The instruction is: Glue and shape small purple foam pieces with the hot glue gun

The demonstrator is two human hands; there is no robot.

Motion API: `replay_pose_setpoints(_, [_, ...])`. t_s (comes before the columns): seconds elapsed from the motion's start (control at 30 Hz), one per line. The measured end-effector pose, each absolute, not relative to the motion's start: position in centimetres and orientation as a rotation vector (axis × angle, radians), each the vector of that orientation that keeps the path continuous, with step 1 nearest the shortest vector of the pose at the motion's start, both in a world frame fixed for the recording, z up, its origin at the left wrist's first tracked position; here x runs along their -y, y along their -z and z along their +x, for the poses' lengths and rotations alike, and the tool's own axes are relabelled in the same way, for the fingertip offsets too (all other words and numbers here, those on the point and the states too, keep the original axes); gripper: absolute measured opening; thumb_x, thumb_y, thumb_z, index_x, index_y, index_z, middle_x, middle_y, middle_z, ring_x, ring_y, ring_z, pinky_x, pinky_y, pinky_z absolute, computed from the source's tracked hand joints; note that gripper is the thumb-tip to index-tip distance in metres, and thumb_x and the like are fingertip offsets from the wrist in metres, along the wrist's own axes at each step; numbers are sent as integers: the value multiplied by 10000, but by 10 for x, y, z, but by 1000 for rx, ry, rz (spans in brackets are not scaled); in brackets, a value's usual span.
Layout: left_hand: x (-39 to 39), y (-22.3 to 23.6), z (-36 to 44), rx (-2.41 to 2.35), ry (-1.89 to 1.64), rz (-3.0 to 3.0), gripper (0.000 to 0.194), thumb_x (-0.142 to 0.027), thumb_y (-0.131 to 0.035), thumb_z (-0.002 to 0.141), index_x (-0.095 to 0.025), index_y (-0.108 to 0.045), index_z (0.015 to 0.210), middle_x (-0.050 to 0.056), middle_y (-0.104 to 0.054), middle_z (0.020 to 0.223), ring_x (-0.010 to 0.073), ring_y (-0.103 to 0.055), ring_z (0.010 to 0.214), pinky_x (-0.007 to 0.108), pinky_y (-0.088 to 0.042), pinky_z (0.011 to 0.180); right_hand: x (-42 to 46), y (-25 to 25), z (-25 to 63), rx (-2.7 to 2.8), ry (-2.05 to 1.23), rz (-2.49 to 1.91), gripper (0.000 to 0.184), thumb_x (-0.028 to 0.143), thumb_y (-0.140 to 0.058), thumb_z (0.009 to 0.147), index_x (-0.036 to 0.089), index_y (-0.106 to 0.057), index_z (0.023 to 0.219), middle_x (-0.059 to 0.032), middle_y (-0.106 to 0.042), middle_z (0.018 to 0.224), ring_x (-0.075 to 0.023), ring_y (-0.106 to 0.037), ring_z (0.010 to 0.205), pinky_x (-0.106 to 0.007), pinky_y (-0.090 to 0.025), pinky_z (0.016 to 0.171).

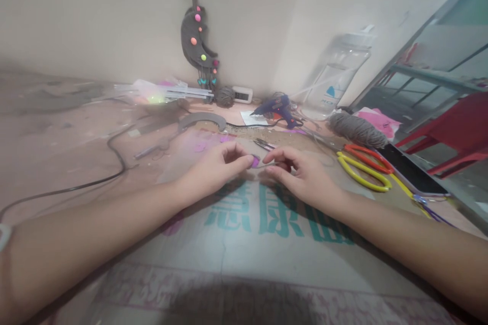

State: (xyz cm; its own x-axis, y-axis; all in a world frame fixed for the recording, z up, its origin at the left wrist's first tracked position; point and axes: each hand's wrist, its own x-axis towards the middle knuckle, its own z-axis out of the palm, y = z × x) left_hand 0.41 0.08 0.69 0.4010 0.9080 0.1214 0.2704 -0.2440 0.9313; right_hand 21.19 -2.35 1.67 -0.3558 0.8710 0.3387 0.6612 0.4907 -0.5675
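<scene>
My left hand (223,165) pinches a small purple piece (255,161), perhaps felt or paper, between thumb and index finger. A thin grey yarn strand (262,166) runs from that piece toward my right hand (301,172), whose bent thumb and fingers close on it. Both hands hover over a pale printed sheet (229,259) with large teal characters. Just beyond the fingertips lies a small pair of metal snips (264,144), its rear part hidden. Purple scraps (200,147) lie past my left hand. The picture is somewhat blurred.
A blue glue gun (276,107) lies at the back near a clear water bottle (331,81). To the right are grey yarn (357,129), scissors with red and yellow handles (364,167) and a phone (414,170). A decorated grey crescent (194,40) is at the wall; a black cable (114,147) crosses the left.
</scene>
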Motion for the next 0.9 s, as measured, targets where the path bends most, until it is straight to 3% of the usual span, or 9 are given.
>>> replay_pose_setpoints(0.27, [1, -8, 4, -1029, -864, 1741, 236, -400, -591, 846, -178, -578, 769, -11, -585, 726, 129, -536, 685, 250, -410, 630, 22, -22, 210, 2158, -385, -1218, 127, 213, -581, 879, 195, -680, 802, -10, -662, 733, -127, -544, 645, -250, -381, 593])
replay_pose_setpoints(0.9, [3, -4, 3, -1000, -750, 1832, 228, -398, -579, 853, -176, -605, 807, -3, -619, 745, 135, -554, 672, 251, -415, 593, 25, -23, 208, 2125, -478, -1243, 149, 265, -583, 880, 219, -724, 863, -24, -722, 829, -153, -615, 738, -274, -442, 665])
